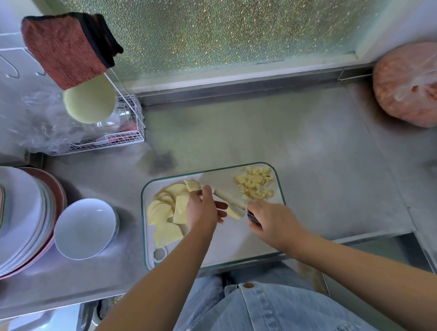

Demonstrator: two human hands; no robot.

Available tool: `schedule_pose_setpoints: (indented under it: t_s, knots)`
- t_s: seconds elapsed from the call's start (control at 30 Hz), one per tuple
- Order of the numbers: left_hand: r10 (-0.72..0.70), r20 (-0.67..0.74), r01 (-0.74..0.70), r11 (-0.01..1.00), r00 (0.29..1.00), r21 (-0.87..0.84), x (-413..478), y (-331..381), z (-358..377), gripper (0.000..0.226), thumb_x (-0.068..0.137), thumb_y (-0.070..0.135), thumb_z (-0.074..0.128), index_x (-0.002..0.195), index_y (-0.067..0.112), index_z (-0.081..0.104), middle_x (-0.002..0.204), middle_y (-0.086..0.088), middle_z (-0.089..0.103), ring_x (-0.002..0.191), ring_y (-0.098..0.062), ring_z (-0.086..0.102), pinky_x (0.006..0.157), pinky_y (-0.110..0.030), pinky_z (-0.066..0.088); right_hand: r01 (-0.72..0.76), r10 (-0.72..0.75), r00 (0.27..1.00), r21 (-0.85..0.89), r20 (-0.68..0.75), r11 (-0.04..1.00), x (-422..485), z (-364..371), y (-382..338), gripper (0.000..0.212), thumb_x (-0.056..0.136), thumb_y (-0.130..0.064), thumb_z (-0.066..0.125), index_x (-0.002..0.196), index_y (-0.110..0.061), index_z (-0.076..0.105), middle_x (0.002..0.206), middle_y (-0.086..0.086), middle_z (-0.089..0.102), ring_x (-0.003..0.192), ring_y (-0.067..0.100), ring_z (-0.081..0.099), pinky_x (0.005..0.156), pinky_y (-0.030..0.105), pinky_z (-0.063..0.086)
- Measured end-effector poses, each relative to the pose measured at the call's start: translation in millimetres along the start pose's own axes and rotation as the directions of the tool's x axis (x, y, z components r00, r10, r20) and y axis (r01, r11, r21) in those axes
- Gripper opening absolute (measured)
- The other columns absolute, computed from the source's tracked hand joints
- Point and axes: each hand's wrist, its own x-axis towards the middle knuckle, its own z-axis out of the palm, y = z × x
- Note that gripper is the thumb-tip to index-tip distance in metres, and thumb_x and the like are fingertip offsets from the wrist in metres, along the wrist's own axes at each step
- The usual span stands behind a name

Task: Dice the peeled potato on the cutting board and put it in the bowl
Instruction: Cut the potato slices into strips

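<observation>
A white cutting board [230, 241] with a green rim lies on the steel counter. Pale yellow potato slices [163, 213] are piled on its left side. A heap of diced potato [256, 185] sits at its far right corner. My right hand [271, 221] grips the dark handle of a knife [231, 202] whose blade lies across potato strips [234, 213] in the board's middle. My left hand [203, 209] rests with curled fingers on those strips, beside the blade. An empty white bowl [84, 229] stands left of the board.
A tall stack of plates [11, 220] stands at the far left, touching the bowl. A white wire rack [128, 126] with a red cloth [67, 46] above it sits behind. A bagged orange item [415, 85] lies at the far right. The counter's front edge runs under the board.
</observation>
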Motion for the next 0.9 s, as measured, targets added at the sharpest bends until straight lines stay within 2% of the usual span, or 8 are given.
schedule_pose_setpoints:
  t_s: [0.13, 0.23, 0.37, 0.47, 0.57, 0.67, 0.9]
  knots:
    - [0.004, -0.017, -0.003, 0.998, 1.0, 0.056, 2.2, 1.5, -4.4, 0.033, 0.098, 0.024, 0.036, 0.098, -0.003, 0.054, 0.062, -0.01, 0.069, 0.048, -0.025, 0.06, 0.048, -0.027, 0.045, 0.048, -0.048, 0.999, 0.041, -0.003, 0.998, -2.5, 1.2, 0.8, 0.015, 0.091, -0.027, 0.052, 0.088, -0.013, 0.048, 0.077, 0.003, 0.054, 0.065, 0.026, 0.055, 0.056, 0.034, 0.039]
    - [0.019, -0.034, -0.014, 0.992, 0.999, 0.125, 1.8, 4.4, -10.6, 0.035, 0.099, 0.021, 0.036, 0.082, 0.0, 0.06, 0.059, -0.013, 0.067, 0.04, -0.021, 0.054, 0.045, -0.023, 0.042, 0.048, -0.048, 0.999, 0.108, -0.006, 0.993, -2.9, -1.6, 1.1, 0.019, 0.089, -0.036, 0.055, 0.088, -0.017, 0.052, 0.078, -0.004, 0.056, 0.066, 0.018, 0.053, 0.058, 0.03, 0.039]
    - [0.029, -0.047, -0.021, 0.987, 0.998, 0.158, 2.9, 5.6, -16.3, 0.032, 0.095, 0.013, 0.034, 0.074, 0.002, 0.055, 0.052, -0.014, 0.062, 0.039, -0.024, 0.052, 0.054, -0.032, 0.049, -0.039, 0.056, 0.996, 0.217, -0.073, 0.975, 1.4, -6.9, -1.3, 0.022, 0.088, -0.045, 0.057, 0.084, -0.023, 0.056, 0.073, -0.009, 0.057, 0.064, 0.008, 0.053, 0.059, 0.025, 0.044]
    - [0.039, -0.056, -0.028, 0.983, 0.998, 0.181, 3.8, 4.3, -18.0, 0.028, 0.094, 0.012, 0.034, 0.083, -0.001, 0.056, 0.051, -0.013, 0.062, 0.037, -0.023, 0.052, 0.048, -0.028, 0.048, -0.012, 0.05, 0.99, 0.267, -0.133, 0.964, 13.1, -7.7, -9.3, 0.018, 0.086, -0.041, 0.061, 0.091, -0.024, 0.056, 0.078, -0.011, 0.054, 0.066, 0.002, 0.05, 0.061, 0.022, 0.043]
    - [0.035, -0.059, -0.024, 0.985, 0.998, 0.17, 2.1, 2.2, -18.6, 0.027, 0.094, 0.011, 0.035, 0.097, -0.006, 0.056, 0.054, -0.016, 0.061, 0.034, -0.019, 0.051, 0.035, -0.022, 0.041, 0.037, -0.017, 0.996, 0.231, -0.088, 0.972, 27.8, -2.7, -23.5, 0.019, 0.085, -0.039, 0.064, 0.094, -0.024, 0.057, 0.082, -0.011, 0.049, 0.066, 0.004, 0.045, 0.056, 0.018, 0.035]
    - [0.03, -0.05, -0.021, 0.985, 0.998, 0.169, -1.7, 1.9, -21.5, 0.026, 0.095, 0.011, 0.034, 0.101, -0.005, 0.053, 0.059, -0.019, 0.062, 0.034, -0.018, 0.051, 0.034, -0.021, 0.04, 0.03, -0.021, 0.999, 0.191, -0.049, 0.981, 40.5, 5.7, -30.9, 0.014, 0.086, -0.037, 0.062, 0.09, -0.023, 0.058, 0.081, -0.009, 0.049, 0.068, 0.01, 0.049, 0.053, 0.017, 0.03]
    - [0.029, -0.064, -0.019, 0.988, 0.998, 0.154, -6.1, -1.6, -30.3, 0.024, 0.097, 0.015, 0.034, 0.105, -0.001, 0.049, 0.065, -0.017, 0.061, 0.036, -0.017, 0.049, 0.034, -0.021, 0.038, -0.036, 0.037, 0.999, 0.167, 0.0, 0.985, 56.5, 15.4, -30.4, 0.007, 0.088, -0.031, 0.059, 0.087, -0.026, 0.054, 0.081, -0.011, 0.052, 0.069, 0.008, 0.051, 0.054, 0.019, 0.034]
